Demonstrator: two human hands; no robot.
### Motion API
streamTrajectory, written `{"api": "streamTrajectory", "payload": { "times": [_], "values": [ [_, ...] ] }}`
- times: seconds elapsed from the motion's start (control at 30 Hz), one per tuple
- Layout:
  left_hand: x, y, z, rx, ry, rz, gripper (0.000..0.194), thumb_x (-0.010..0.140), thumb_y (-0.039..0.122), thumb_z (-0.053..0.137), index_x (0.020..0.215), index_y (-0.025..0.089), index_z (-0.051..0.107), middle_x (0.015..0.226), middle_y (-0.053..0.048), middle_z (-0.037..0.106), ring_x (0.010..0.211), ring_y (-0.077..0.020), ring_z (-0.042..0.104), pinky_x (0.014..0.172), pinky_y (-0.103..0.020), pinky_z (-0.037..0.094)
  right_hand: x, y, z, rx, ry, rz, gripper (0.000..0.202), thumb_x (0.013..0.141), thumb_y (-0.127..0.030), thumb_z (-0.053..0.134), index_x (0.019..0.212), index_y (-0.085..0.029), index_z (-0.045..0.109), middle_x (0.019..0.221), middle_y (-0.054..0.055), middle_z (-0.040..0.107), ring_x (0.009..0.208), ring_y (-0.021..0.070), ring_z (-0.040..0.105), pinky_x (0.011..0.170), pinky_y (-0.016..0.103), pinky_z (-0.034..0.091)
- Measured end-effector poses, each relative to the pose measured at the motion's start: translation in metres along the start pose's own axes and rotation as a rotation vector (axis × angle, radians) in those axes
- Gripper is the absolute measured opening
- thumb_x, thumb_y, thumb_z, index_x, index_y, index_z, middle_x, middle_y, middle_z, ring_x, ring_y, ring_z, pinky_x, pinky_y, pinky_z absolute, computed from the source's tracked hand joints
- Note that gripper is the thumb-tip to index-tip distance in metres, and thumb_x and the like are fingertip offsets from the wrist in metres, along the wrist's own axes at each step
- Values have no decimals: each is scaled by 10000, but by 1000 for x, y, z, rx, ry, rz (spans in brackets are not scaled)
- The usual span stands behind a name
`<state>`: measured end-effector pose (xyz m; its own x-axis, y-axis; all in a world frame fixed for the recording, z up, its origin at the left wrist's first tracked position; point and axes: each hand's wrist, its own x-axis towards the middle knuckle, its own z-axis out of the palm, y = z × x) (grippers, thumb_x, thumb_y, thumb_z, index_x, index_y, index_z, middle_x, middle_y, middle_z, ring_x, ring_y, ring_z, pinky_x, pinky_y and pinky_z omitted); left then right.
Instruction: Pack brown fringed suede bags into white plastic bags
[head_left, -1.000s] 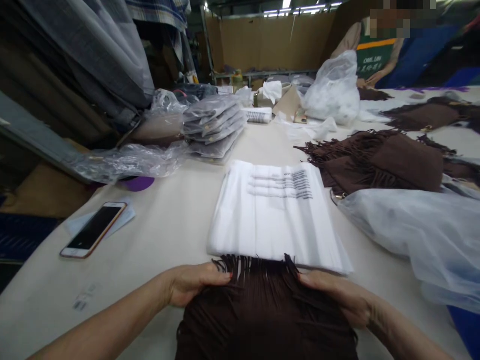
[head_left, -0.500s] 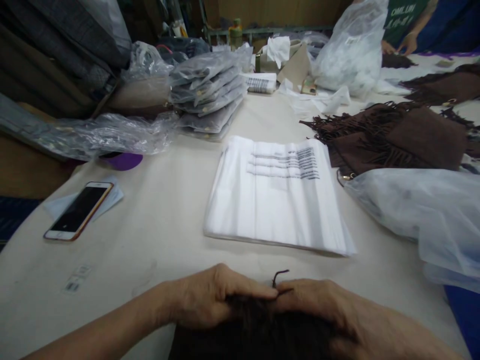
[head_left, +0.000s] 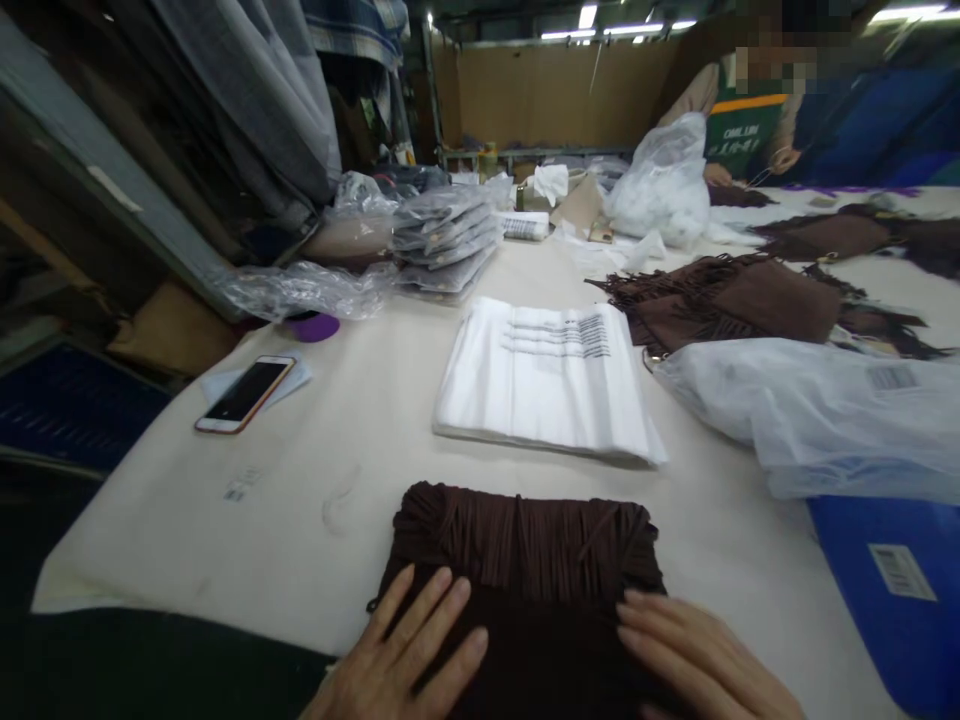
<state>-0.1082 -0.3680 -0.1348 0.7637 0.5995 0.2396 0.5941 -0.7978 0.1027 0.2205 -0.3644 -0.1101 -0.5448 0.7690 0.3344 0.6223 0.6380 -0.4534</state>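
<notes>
A dark brown fringed bag [head_left: 525, 620] lies at the near edge of the table, its fringe folded over along the far side. My left hand [head_left: 416, 650] rests flat on the bag's left part with fingers spread. On the right part lies my right hand [head_left: 697, 655], fingers stretched out and close together. Both palms run partly out of the picture at the bottom. Beyond the bag sits a stack of white printed plastic bags [head_left: 547, 385].
A phone [head_left: 246, 395] lies on paper at the left. Wrapped grey packages [head_left: 446, 240] are piled farther back. More brown fringed bags [head_left: 750, 300] and a clear plastic bag [head_left: 840, 410] are at the right, above a blue bin [head_left: 885, 580]. A co-worker [head_left: 750, 130] stands across the table.
Both hands have let go of the dark fringe they were gripping and now lie flat on the bag. The fringe has come into view, folded over. The camera has tilted up.
</notes>
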Motion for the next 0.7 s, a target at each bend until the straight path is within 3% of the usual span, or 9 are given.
{"api": "streamTrajectory", "payload": {
  "times": [0.1, 0.23, 0.3, 0.43, 0.53, 0.63, 0.7],
  "values": [
    [5, 5, 12, 88, 17, 27, 930, 672, 369, 718, 1417, 110, 226, 1449, -226, 287, 1359, -389, 200, 1080, -653, 105, 42, -2, 10, -177, 102, -21, 418, 868, -225, 504, 1274, -124, 503, 1287, 141, 557, 1227, 235, 481, 991, 406, 447],
    [16, 13, 28, 87, -120, 49, 1044, 583, 318, 792, 1428, 162, 199, 1461, -220, 263, 1353, -421, 191, 1031, -719, 58, 88, -9, 38, -230, -84, -43, 390, 902, -266, 452, 1234, -75, 532, 1269, 171, 564, 1213, 262, 491, 999, 451, 431],
    [17, 17, 33, 59, -142, 78, 998, 611, 305, 771, 1424, 165, 209, 1433, -229, 317, 1334, -434, 236, 1003, -748, 94, 83, -15, 52, -257, -129, -96, 383, 890, -226, 462, 1229, -65, 537, 1285, 179, 546, 1224, 275, 474, 996, 448, 432],
    [20, 18, 32, 87, -162, 78, 797, 705, 204, 639, 1405, 171, 259, 1445, -200, 308, 1319, -406, 295, 1024, -711, 159, 44, -22, 67, -322, -48, -233, 409, 862, -159, 467, 1257, -58, 508, 1304, 166, 523, 1224, 276, 468, 965, 437, 462],
    [31, 13, 28, 223, -73, 90, 701, 741, 173, 562, 1391, 193, 299, 1447, -141, 343, 1319, -337, 332, 1086, -638, 23, 33, -18, 66, -334, -11, -212, 409, 862, -162, 477, 1257, -62, 507, 1300, 155, 534, 1212, 272, 485, 971, 424, 461],
    [49, -1, 32, 337, 60, 116, 597, 792, 327, 571, 1347, 207, 387, 1397, -110, 438, 1283, -293, 396, 1103, -552, -100, 45, -7, 61, -276, -20, -124, 403, 893, -223, 458, 1266, -78, 504, 1322, 139, 522, 1249, 255, 449, 1039, 425, 390],
    [63, -13, 41, 357, 134, 134, 580, 801, 510, 552, 1301, 231, 457, 1345, -86, 506, 1238, -275, 448, 1118, -509, -90, 56, 3, 58, -234, -34, -70, 422, 913, -283, 437, 1285, -89, 486, 1347, 130, 503, 1282, 235, 410, 1086, 411, 323]
  ]
}}
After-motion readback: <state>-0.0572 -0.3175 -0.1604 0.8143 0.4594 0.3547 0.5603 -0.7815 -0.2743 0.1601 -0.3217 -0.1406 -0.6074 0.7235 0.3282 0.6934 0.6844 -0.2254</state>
